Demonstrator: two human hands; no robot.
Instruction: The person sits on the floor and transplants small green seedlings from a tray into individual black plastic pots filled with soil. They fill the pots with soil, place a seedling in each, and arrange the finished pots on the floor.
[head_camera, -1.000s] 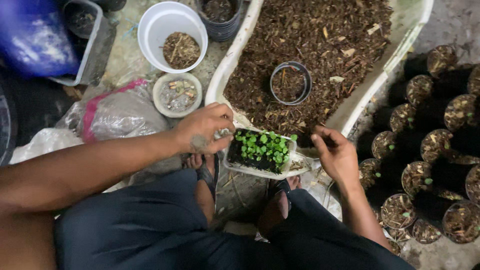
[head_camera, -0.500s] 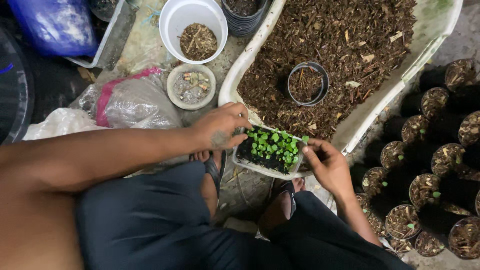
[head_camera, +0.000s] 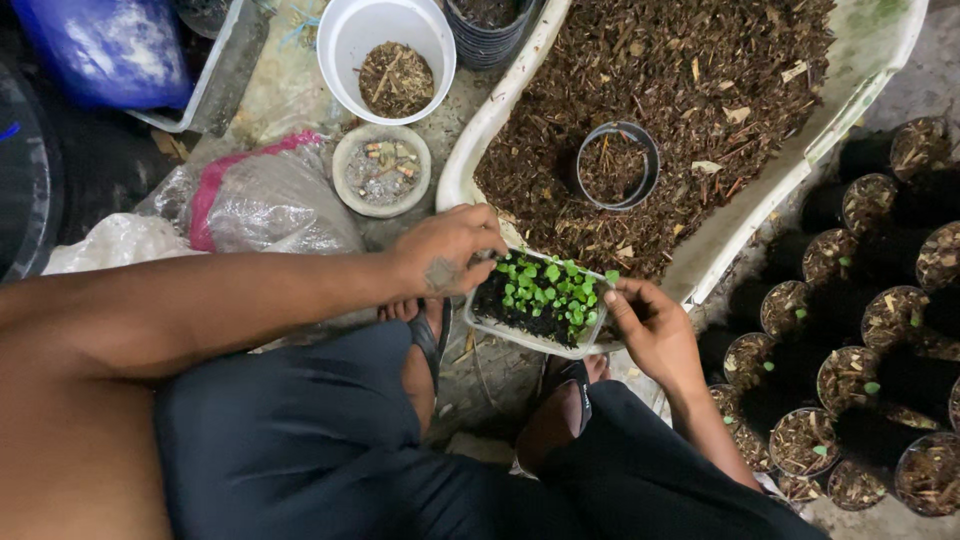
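Observation:
A small clear plastic tray (head_camera: 480, 325) of dark soil holds several tiny green seedlings (head_camera: 545, 290); it sits in front of my knees, against the rim of a big white tub (head_camera: 470, 150). My left hand (head_camera: 445, 250) lies on the tray's left end, fingers curled down at the soil. My right hand (head_camera: 645, 325) grips the tray's right edge, thumb and fingers by the seedlings. The tub is full of brown mulch-like potting mix (head_camera: 700, 90), with a small round pot (head_camera: 617, 165) sunk in it.
Many black soil-filled nursery pots (head_camera: 880, 330) crowd the right side. A white bucket (head_camera: 385, 55) with dry bits, a shallow round dish (head_camera: 382, 170), a clear plastic bag (head_camera: 270, 205) and a blue container (head_camera: 105, 50) lie at upper left. My sandalled feet sit below the tray.
My right hand moved left from beside the tray and took hold of its right edge. My left hand stays on the left end. The view shifted slightly.

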